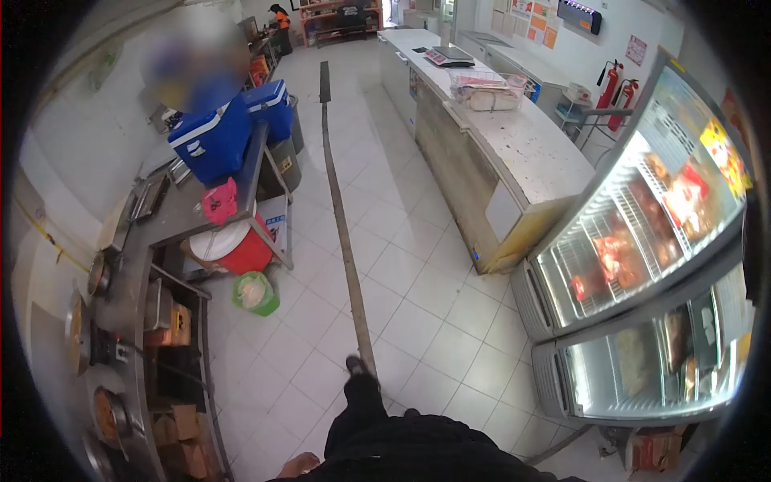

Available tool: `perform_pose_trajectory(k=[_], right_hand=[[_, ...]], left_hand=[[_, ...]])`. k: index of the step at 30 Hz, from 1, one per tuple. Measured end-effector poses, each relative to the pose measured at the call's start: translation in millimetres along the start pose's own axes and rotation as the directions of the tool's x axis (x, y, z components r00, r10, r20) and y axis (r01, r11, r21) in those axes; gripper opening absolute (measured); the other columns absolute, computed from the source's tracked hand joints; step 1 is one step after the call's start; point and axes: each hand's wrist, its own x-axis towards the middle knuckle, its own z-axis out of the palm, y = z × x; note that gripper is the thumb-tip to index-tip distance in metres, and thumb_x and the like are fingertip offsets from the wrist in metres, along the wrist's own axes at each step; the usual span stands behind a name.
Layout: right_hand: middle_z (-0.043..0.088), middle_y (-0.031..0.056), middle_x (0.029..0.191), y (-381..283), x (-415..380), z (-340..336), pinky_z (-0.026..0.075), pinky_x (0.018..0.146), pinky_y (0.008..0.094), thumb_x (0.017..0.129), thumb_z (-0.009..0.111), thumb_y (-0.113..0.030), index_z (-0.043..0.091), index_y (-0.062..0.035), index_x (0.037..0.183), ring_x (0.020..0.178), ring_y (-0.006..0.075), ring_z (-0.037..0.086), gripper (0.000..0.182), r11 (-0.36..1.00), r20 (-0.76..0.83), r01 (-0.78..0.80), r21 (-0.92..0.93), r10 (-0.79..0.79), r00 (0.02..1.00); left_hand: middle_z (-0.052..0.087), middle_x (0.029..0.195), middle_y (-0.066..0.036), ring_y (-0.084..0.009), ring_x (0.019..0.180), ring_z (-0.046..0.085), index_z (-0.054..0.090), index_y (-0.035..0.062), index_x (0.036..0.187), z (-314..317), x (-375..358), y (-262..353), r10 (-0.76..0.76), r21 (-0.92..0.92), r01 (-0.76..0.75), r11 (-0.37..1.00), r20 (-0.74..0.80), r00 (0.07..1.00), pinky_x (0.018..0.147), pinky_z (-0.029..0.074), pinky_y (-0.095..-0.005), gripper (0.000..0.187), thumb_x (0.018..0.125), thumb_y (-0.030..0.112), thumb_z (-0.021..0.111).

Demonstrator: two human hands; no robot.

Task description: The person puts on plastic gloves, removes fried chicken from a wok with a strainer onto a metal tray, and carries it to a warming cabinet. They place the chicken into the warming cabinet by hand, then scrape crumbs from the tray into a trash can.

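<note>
At the bottom edge, my left hand hangs beside my dark clothing, partly cut off by the frame. Its fingers look curled, but their tips and anything inside them are too hidden to make out. My right hand is not in view. One dark shoe rests on the brown strip running along the tiled floor. Nearest to my left hand is the metal shelving on the left, with cardboard boxes on its lower level.
Left: metal counter with blue coolers, pans, red tub and green basket. Right: long white counter and lit glass-door fridges. A person in orange is at the back.
</note>
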Motion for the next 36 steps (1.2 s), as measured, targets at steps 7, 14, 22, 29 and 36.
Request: perform_pose_trajectory(k=[7, 14, 22, 29, 36], right_hand=[[0.056, 0.0137, 0.121, -37, 88, -12, 0.035, 0.094, 0.0387, 0.1, 0.042, -0.037, 0.054, -0.0042, 0.122, 0.108, 0.0262, 0.051, 0.042, 0.971, -0.016, -0.238, 0.009, 0.238, 0.971], [0.055, 0.014, 0.125, -78, 149, -64, 0.034, 0.098, 0.0391, 0.101, 0.042, -0.039, 0.053, -0.004, 0.126, 0.113, 0.0269, 0.05, 0.044, 0.89, -0.146, -0.373, 0.261, 0.419, 0.896], [0.054, 0.0143, 0.131, -116, 296, -133, 0.032, 0.103, 0.0395, 0.102, 0.041, -0.04, 0.052, -0.0038, 0.13, 0.118, 0.0277, 0.049, 0.047, 0.842, -0.134, -0.366, 0.397, 0.447, 0.884], [0.053, 0.0146, 0.135, -145, 424, -265, 0.031, 0.108, 0.0398, 0.103, 0.04, -0.041, 0.051, -0.0036, 0.134, 0.123, 0.0284, 0.048, 0.05, 0.865, -0.142, -0.287, 0.412, 0.372, 0.917], [0.052, 0.0149, 0.14, -121, 410, -387, 0.03, 0.112, 0.0401, 0.104, 0.04, -0.042, 0.05, -0.0034, 0.138, 0.128, 0.0291, 0.047, 0.052, 0.852, 0.243, -0.51, 0.118, 0.473, 0.847]], left_hand=[[0.067, 0.114, -0.009, -0.0252, 0.097, 0.065, 0.058, 0.0082, 0.126, -108, 37, 198, 0.138, -0.049, -0.14, 0.989, -0.047, 0.989, 0.078, 0.053, -0.043, 0.047, 0.089, 0.036, 0.063], [0.066, 0.117, -0.011, -0.0266, 0.1, 0.065, 0.058, 0.0056, 0.127, -216, 64, 398, 0.267, 0.059, -0.265, 0.962, -0.023, 0.963, 0.082, 0.053, -0.042, 0.05, 0.09, 0.04, 0.061], [0.064, 0.121, -0.013, -0.0282, 0.104, 0.064, 0.057, 0.0027, 0.128, -233, 109, 631, 0.363, 0.086, -0.364, 0.928, 0.021, 0.931, 0.085, 0.052, -0.0408, 0.055, 0.092, 0.044, 0.059], [0.06, 0.129, -0.016, -0.0265, 0.116, 0.058, 0.061, 0.0029, 0.128, -254, 104, 829, 0.315, -0.056, -0.311, 0.949, 0.251, 0.915, 0.096, 0.048, -0.0391, 0.06, 0.094, 0.052, 0.054], [0.056, 0.135, -0.011, -0.022, 0.112, 0.059, 0.065, 0.0084, 0.124, -246, 32, 1034, 0.587, 0.099, -0.578, 0.81, -0.104, 0.803, 0.093, 0.047, -0.0331, 0.036, 0.093, 0.026, 0.064]])
